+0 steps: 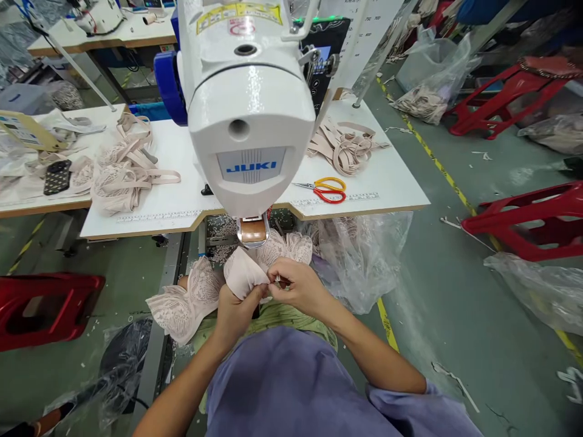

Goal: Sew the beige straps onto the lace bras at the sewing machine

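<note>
A beige lace bra (204, 284) lies across my lap, just below the head of a white sewing machine (248, 121). My left hand (237, 312) is closed on the lower part of a smooth cup in the middle, thumb on top. With its fingertips pinched together, my right hand (294, 282) grips the edge of the same bra close to my left thumb. Both hands nearly touch there. One lace cup spreads out to the left of my left hand, and more lace shows behind my right hand. The exact edge between my fingertips is hidden.
Scissors with yellow and red handles (328, 189) lie on the white table (392, 188), before a heap of beige straps (348, 149). More lace bras (121, 176) and a phone (57, 177) are at left. A clear plastic bag (364, 255) hangs below the table's right side. Red stools (532, 218) stand around.
</note>
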### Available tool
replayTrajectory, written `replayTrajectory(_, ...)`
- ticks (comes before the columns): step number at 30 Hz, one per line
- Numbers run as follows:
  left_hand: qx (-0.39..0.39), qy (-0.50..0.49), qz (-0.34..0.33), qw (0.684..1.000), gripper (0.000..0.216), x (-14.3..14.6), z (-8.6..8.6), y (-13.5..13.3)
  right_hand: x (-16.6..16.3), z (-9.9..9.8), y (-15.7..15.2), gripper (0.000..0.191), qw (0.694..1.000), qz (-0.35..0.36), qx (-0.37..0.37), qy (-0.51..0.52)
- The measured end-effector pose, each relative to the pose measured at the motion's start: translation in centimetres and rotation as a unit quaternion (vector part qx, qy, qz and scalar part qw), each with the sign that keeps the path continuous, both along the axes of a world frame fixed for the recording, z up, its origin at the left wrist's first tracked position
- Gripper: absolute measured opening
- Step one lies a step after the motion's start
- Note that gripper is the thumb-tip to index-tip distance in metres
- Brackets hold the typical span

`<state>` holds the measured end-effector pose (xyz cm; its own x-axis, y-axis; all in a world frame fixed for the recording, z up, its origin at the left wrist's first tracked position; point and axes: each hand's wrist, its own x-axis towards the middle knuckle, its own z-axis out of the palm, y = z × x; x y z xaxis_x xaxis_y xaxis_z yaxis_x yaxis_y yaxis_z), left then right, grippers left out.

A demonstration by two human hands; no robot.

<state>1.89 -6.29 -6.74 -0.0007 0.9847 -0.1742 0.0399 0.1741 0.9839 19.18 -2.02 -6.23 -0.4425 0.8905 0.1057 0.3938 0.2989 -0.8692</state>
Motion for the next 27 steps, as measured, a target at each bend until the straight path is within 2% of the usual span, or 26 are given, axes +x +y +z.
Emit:
replayTrajectory(4,-0.008,0.037,-0.029,0.999,0.02,-0.6,0.8,0.5,0.0,0.4,-0.2,0.01,0.998,0.005,0.069,-0.004)
replayTrajectory(7,-0.019,0.032,-0.029,0.999,0.021,-0.7,1.5,0.6,0.0,0.3,-0.5,0.009,0.998,-0.009,0.067,0.007)
replayTrajectory(11,-0.029,0.013,-0.044,0.999,0.021,-0.5,1.7,0.6,0.2,0.4,-0.3,0.01,0.999,0.004,0.034,-0.012)
replayTrajectory(14,-0.024,0.051,-0.069,0.996,0.022,-0.6,1.4,0.5,0.4,0.5,0.0,0.01,0.999,0.021,-0.02,-0.014)
replayTrajectory(19,-0.018,0.105,-0.052,0.993,0.024,-0.8,1.1,0.5,0.3,0.6,0.0,0.006,0.992,0.001,-0.122,-0.004)
replayTrajectory(24,-0.022,0.076,-0.086,0.993,0.022,-0.9,1.1,0.6,0.1,0.6,0.0,0.008,0.988,-0.001,-0.151,-0.018)
replayTrajectory(27,-0.029,0.064,-0.075,0.995,0.022,-0.9,1.0,0.6,0.2,0.7,0.2,0.006,0.988,-0.003,-0.149,-0.03)
